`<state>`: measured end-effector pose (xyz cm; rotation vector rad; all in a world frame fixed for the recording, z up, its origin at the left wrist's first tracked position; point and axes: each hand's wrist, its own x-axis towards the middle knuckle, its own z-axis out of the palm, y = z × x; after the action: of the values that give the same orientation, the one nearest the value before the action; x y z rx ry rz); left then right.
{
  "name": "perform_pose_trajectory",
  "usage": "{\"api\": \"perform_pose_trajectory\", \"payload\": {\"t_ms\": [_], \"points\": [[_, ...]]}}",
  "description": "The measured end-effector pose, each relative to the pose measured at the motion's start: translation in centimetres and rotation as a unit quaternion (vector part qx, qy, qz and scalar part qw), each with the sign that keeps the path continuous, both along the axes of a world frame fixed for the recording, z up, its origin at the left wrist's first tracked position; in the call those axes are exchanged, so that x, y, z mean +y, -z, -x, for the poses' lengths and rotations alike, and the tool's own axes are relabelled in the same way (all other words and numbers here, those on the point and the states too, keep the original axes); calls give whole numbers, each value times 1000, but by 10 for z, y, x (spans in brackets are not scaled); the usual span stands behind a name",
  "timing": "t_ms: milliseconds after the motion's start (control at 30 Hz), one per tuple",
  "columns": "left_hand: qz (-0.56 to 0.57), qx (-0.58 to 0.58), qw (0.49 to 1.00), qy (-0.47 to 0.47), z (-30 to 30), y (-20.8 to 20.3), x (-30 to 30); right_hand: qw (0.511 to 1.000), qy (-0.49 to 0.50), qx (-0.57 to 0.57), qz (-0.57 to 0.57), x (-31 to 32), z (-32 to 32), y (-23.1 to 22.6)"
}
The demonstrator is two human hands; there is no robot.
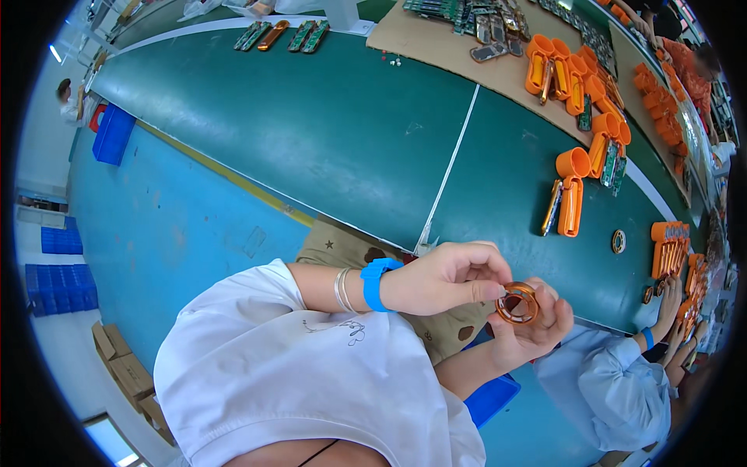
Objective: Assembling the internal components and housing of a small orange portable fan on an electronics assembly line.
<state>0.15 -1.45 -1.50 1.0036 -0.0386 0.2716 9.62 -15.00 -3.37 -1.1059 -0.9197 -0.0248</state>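
Observation:
A translucent orange-brown ring [517,303] is held up above my lap, just off the table's near edge. My right hand [537,325] grips it from the right, thumb below and fingers curled behind. From the left, my left hand [443,279] brings bent fingers and thumb against the ring's upper left rim; its fingertips partly hide each other. A blue wristband [376,284] circles my left wrist. On the green table [311,117], nearest to my hands, lies another ring [618,241], with an orange plastic housing [571,204] and a slim copper-coloured part [552,208] farther back.
More orange housings [576,86] and circuit boards [492,52] crowd a cardboard sheet [412,35] at the back right. Small boards [310,36] lie far left. A co-worker's hands [667,307] handle orange parts at right. A blue bin [113,134] stands beyond the table's left end.

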Motion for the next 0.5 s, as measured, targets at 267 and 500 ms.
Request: {"api": "perform_pose_trajectory", "payload": {"t_ms": [267, 500], "points": [[95, 95, 987, 88, -3, -1, -2, 998, 26, 30, 53, 1, 12, -11], [156, 107, 976, 106, -5, 3, -6, 996, 26, 47, 66, 1, 9, -10]]}}
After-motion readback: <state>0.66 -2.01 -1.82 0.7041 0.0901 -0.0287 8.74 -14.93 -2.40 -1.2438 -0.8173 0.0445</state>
